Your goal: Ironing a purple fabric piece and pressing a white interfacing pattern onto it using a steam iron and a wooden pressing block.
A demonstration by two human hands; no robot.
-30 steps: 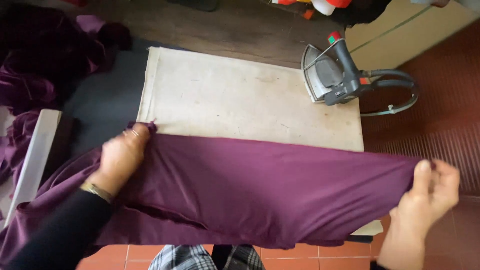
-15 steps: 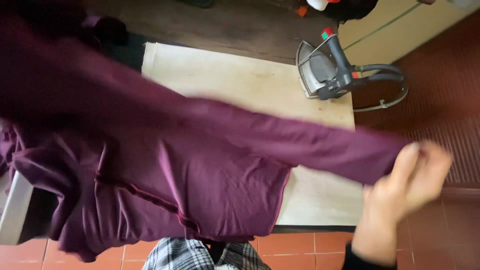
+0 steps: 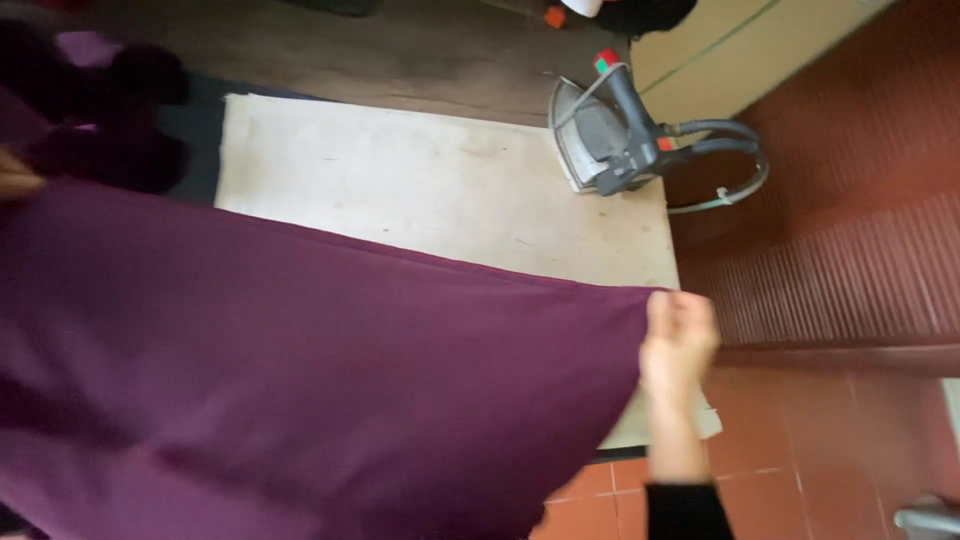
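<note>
Purple cloth (image 3: 300,390) hiding pad's near half, right hand (image 3: 678,340) fingers pinching its corner, left hand cropped, grip unclear

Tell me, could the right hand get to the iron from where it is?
Probably yes. The right hand grips the purple cloth at the pad's near edge; the iron stands beyond, with bare pad between. It would have to let go first.

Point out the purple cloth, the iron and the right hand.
purple cloth (image 3: 300,390), head view, middle of the spread fabric
iron (image 3: 605,135), head view, grey body
right hand (image 3: 680,340), head view, back of the hand gripping the cloth edge
</note>
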